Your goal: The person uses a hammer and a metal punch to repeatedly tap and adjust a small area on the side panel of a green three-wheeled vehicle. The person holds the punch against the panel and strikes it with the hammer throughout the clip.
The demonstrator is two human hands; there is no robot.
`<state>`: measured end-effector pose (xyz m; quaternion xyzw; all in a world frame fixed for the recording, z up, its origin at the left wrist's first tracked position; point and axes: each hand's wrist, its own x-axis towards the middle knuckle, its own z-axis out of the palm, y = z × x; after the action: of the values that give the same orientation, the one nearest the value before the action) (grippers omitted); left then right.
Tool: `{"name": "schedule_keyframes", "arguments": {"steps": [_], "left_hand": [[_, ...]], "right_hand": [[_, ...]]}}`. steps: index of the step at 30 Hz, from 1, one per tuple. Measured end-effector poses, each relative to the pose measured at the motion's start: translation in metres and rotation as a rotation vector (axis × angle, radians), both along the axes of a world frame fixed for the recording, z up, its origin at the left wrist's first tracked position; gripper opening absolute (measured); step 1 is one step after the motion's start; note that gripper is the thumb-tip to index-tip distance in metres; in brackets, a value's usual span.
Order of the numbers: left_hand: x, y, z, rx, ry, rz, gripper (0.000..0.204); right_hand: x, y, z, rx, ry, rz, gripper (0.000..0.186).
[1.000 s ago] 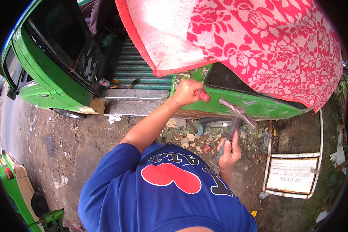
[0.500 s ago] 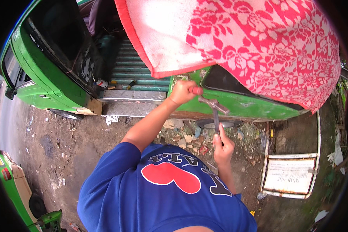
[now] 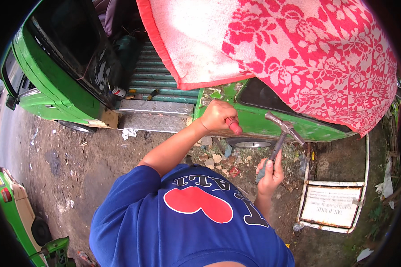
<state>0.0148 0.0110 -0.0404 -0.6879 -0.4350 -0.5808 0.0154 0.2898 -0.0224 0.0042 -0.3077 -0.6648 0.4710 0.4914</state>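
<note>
My left hand [image 3: 218,116] is closed round a tool with a red handle [image 3: 234,126]. Its far end is hidden by my fist, so I cannot tell its kind. The fist is at the door-side edge of the green vehicle body [image 3: 272,116], below a worn patch of paint. To the right, my right hand [image 3: 270,176] grips a claw hammer [image 3: 284,126] by its handle. The hammer's metal head is up in front of the green panel, apart from the red handle.
A pink floral towel [image 3: 316,58] drapes over the vehicle's roof and window. The open doorway shows a ribbed floor [image 3: 160,71] and metal step [image 3: 153,120]. Rubble [image 3: 216,159] lies below, a white-framed sign [image 3: 332,204] at right, another green vehicle [image 3: 18,209] at lower left.
The hammer has swung right, away from the red handle, with my right hand. My left hand has moved slightly down and right, and the red handle's end now tilts lower.
</note>
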Motion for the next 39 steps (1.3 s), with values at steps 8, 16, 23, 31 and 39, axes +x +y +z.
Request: {"name": "schedule_keyframes", "arguments": {"steps": [8,16,23,31,39], "left_hand": [[0.006,-0.001,-0.003,0.028,0.006,-0.003,0.021],[0.005,0.002,-0.003,0.031,-0.007,-0.029,0.023],[0.006,0.006,-0.004,-0.007,0.053,0.042,0.018],[0.007,0.018,-0.006,-0.080,0.019,0.128,0.016],[0.009,0.011,-0.014,-0.097,0.033,0.036,0.018]], "right_hand": [[0.000,-0.002,-0.001,-0.055,-0.015,-0.011,0.045],[0.001,-0.005,-0.004,-0.111,0.009,-0.017,0.046],[0.005,-0.008,-0.004,-0.047,-0.035,-0.002,0.045],[0.019,-0.010,-0.019,0.130,-0.216,0.062,0.043],[0.022,-0.015,0.000,0.010,0.148,-0.045,0.045]]}}
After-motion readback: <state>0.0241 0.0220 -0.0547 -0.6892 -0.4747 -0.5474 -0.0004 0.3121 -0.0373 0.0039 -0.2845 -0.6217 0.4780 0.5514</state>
